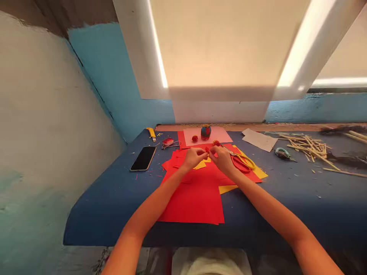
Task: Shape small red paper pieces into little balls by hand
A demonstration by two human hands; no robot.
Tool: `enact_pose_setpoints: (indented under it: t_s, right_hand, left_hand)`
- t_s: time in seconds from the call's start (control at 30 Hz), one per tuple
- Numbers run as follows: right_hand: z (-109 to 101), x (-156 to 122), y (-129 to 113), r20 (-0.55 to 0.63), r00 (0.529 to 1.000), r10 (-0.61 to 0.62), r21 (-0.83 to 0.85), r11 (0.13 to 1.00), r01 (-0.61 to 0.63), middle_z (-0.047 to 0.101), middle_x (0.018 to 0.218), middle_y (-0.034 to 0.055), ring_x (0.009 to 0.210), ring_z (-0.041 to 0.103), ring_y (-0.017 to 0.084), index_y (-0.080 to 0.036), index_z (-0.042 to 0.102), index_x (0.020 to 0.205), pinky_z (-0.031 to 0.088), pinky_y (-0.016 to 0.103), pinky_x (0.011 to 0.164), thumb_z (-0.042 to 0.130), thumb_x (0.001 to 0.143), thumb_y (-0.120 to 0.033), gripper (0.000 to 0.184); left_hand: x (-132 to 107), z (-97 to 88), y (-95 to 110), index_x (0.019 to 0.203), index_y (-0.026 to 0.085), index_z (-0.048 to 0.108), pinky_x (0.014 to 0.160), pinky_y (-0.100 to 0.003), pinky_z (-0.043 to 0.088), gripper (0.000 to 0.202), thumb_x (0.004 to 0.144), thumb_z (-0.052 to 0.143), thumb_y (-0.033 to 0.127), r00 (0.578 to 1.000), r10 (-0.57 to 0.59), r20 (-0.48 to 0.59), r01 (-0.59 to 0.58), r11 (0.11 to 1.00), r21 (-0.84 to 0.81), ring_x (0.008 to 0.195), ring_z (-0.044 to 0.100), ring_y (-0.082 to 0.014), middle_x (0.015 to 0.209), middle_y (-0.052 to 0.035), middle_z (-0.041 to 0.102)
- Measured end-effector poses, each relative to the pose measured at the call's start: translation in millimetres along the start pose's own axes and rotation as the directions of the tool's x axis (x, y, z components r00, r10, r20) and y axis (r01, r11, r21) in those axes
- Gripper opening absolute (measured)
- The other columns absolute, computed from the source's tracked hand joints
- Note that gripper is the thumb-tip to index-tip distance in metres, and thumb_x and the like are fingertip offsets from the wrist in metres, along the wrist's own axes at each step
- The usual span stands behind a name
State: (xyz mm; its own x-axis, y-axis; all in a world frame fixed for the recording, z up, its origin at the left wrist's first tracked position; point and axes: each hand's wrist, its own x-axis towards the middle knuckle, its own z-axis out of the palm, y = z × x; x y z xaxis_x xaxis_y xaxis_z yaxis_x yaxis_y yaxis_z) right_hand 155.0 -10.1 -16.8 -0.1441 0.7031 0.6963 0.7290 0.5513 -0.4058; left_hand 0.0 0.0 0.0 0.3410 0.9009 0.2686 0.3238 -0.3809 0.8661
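Note:
My left hand [195, 157] and my right hand [221, 157] meet over a pile of red paper sheets [195, 194] on a blue table [114, 191]. Both hands pinch a small red paper piece [207, 152] between their fingertips. Yellow paper [228, 188] pokes out from under the red sheets. Scissors with red and yellow handles [243, 161] lie just right of my right hand. A black phone [143, 158] rests to the left of my left hand.
At the back lie a pink sheet [220, 133] with a blue-and-red paper ball [205, 131] and small red balls [195, 138]. A yellow cutter [151, 133], a white paper [259, 139], a tape roll [282, 153] and several sticks [308, 147] are spread about.

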Motion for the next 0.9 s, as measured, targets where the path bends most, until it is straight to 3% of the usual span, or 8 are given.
enact_pose_setpoints:
  t_s: [0.13, 0.27, 0.37, 0.47, 0.57, 0.67, 0.77, 0.9]
  right_hand:
    - [-1, 0, 0, 0.044, 0.991, 0.129, 0.277, 0.951, -0.136, 0.066, 0.077, 0.0055, 0.073, 0.063, 0.020, -0.020, 0.055, 0.076, 0.046, 0.031, 0.066, 0.052, 0.081, -0.034, 0.015]
    - [-2, 1, -1, 0.167, 0.950, 0.265, 0.580, 0.753, -0.312, 0.065, 0.075, 0.0024, 0.073, 0.064, 0.019, -0.021, 0.051, 0.083, 0.048, 0.029, 0.062, 0.065, 0.070, -0.041, 0.028]
    - [-3, 2, -3, 0.203, 0.929, 0.308, 0.681, 0.637, -0.360, 0.062, 0.073, -0.0003, 0.071, 0.062, 0.017, -0.021, 0.049, 0.080, 0.048, 0.029, 0.063, 0.068, 0.067, -0.041, 0.030]
    - [-8, 4, -2, 0.258, 0.909, 0.328, 0.707, 0.577, -0.409, 0.062, 0.077, 0.0000, 0.076, 0.062, 0.017, -0.021, 0.052, 0.081, 0.048, 0.029, 0.068, 0.069, 0.065, -0.040, 0.030]
    - [-18, 6, 1, 0.347, 0.881, 0.320, 0.651, 0.594, -0.472, 0.064, 0.081, 0.0016, 0.081, 0.062, 0.018, -0.021, 0.056, 0.091, 0.048, 0.031, 0.072, 0.067, 0.068, -0.039, 0.031]
    - [-27, 6, 3, 0.405, 0.860, 0.311, 0.556, 0.662, -0.502, 0.065, 0.087, 0.0035, 0.086, 0.062, 0.019, -0.023, 0.056, 0.105, 0.048, 0.032, 0.074, 0.060, 0.075, -0.040, 0.035]
    - [-30, 5, 3, 0.358, 0.895, 0.266, 0.507, 0.749, -0.426, 0.064, 0.099, 0.0060, 0.094, 0.060, 0.021, -0.024, 0.056, 0.109, 0.048, 0.034, 0.077, 0.059, 0.076, -0.042, 0.038]
    - [-24, 4, 6, 0.255, 0.959, 0.125, 0.454, 0.860, -0.233, 0.064, 0.101, 0.0063, 0.101, 0.058, 0.023, -0.022, 0.063, 0.093, 0.045, 0.038, 0.086, 0.063, 0.073, -0.037, 0.025]
  left_hand:
    - [0, 0.8, -3, 0.068, 0.012, 0.065, 0.056, -0.022, 0.046, 0.021, 0.071, 0.057, 0.031, 0.999, -0.007, -0.044, 0.002, 0.995, -0.100, 0.064, 0.062, -0.0154, 0.067, -0.0054, 0.067]
    - [3, 1.2, -9, 0.069, 0.012, 0.065, 0.059, -0.024, 0.049, 0.019, 0.069, 0.057, 0.030, 0.998, 0.001, -0.067, -0.012, 0.986, -0.164, 0.065, 0.063, -0.0161, 0.068, -0.0059, 0.067]
    - [4, 1.9, -11, 0.071, 0.012, 0.064, 0.061, -0.025, 0.049, 0.020, 0.070, 0.058, 0.031, 0.999, 0.027, -0.033, -0.033, 0.980, -0.199, 0.066, 0.064, -0.0157, 0.069, -0.0060, 0.068]
    - [4, 3.3, -9, 0.072, 0.012, 0.063, 0.062, -0.025, 0.050, 0.023, 0.071, 0.059, 0.034, 1.000, 0.001, -0.016, -0.006, 0.956, -0.292, 0.066, 0.064, -0.0151, 0.069, -0.0059, 0.067]
    - [2, 5.0, -6, 0.074, 0.012, 0.062, 0.063, -0.025, 0.050, 0.024, 0.072, 0.059, 0.035, 1.000, -0.030, 0.005, 0.030, 0.935, -0.354, 0.066, 0.064, -0.0150, 0.069, -0.0065, 0.068]
    - [1, 5.7, -6, 0.075, 0.012, 0.062, 0.063, -0.025, 0.050, 0.022, 0.073, 0.058, 0.033, 0.999, -0.041, 0.022, 0.046, 0.948, -0.314, 0.066, 0.065, -0.0152, 0.071, -0.0073, 0.068]
    - [0, 5.1, -8, 0.073, 0.012, 0.063, 0.061, -0.025, 0.049, 0.020, 0.073, 0.057, 0.031, 1.000, -0.018, 0.015, 0.020, 0.984, -0.178, 0.067, 0.065, -0.0159, 0.071, -0.0072, 0.068]
    - [0, 3.7, -9, 0.072, 0.013, 0.066, 0.060, -0.024, 0.047, 0.017, 0.072, 0.057, 0.028, 0.999, 0.048, 0.021, -0.050, 0.996, 0.076, 0.068, 0.064, -0.0165, 0.072, -0.0056, 0.069]
